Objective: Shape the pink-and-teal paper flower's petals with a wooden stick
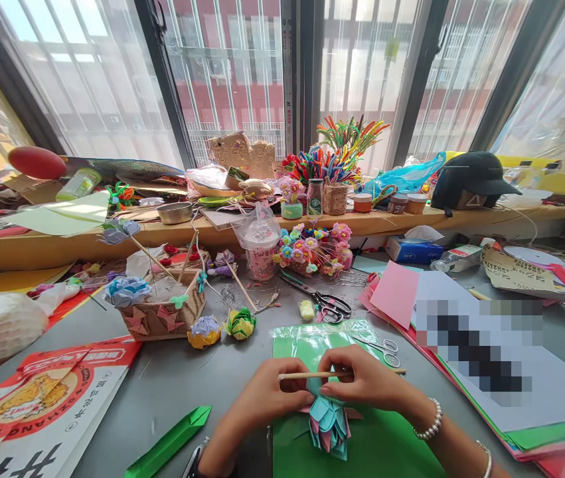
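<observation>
A folded paper flower [330, 428] in light blue with pink points hangs below my fingers, over green sheets [362, 445] in a clear sleeve. My left hand [275, 392] is closed, its thumb and fingertips pinching the flower's upper edge. My right hand [362, 378] is closed too; a thin wooden stick [292, 376] runs level through its fingers, and its fingertips also touch the flower's top. The fingers hide part of the paper. Small scissors [389, 352] lie just beyond my right hand.
Behind are two more paper flowers [240, 323], a cardboard box [162, 318], black-handled scissors [332, 307] and a lidded cup [261, 252]. A stack of coloured paper [491, 398] lies right. At left are a green folded strip [170, 441] and a printed bag [48, 398].
</observation>
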`<state>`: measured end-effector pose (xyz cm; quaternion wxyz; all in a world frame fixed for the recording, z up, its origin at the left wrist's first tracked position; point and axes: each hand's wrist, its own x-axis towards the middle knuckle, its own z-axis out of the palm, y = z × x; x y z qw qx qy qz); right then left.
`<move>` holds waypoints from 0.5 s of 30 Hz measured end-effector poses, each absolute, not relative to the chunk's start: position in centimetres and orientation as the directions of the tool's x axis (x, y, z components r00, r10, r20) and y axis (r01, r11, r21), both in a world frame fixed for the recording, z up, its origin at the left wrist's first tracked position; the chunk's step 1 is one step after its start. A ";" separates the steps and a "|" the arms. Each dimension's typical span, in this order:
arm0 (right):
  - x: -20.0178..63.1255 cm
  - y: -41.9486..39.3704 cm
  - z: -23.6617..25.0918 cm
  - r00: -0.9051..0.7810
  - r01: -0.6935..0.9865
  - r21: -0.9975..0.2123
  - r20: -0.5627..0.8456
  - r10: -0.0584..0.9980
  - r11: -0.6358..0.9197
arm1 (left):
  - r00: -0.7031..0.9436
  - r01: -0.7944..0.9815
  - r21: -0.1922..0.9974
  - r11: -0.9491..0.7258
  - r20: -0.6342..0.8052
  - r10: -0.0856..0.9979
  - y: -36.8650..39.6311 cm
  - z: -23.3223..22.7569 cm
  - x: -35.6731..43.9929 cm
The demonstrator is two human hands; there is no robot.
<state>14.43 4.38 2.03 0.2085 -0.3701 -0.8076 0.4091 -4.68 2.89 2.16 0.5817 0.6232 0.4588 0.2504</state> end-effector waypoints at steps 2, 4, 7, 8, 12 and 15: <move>14.5 4.4 2.1 -0.637 0.421 -0.822 0.032 0.770 0.383 | 0.459 0.278 0.956 0.095 -0.219 0.861 2.8 2.3 -4.7; 14.5 4.3 2.1 -0.636 0.415 -0.829 0.030 0.771 0.375 | 0.470 0.274 0.957 0.098 -0.222 0.854 2.7 2.5 -4.7; 14.5 4.3 2.3 -0.635 0.410 -0.834 0.030 0.772 0.369 | 0.484 0.264 0.959 0.103 -0.224 0.846 2.5 2.8 -4.7; 14.5 4.3 2.4 -0.633 0.410 -0.833 0.032 0.774 0.370 | 0.486 0.262 0.960 0.101 -0.222 0.845 2.5 2.8 -4.7; 14.4 4.2 2.5 -0.615 0.426 -0.821 0.045 0.787 0.379 | 0.482 0.264 0.962 0.069 -0.194 0.854 2.6 2.3 -4.7; 14.3 4.1 2.6 -0.593 0.449 -0.805 0.055 0.803 0.387 | 0.470 0.274 0.962 0.023 -0.155 0.869 2.9 1.7 -4.7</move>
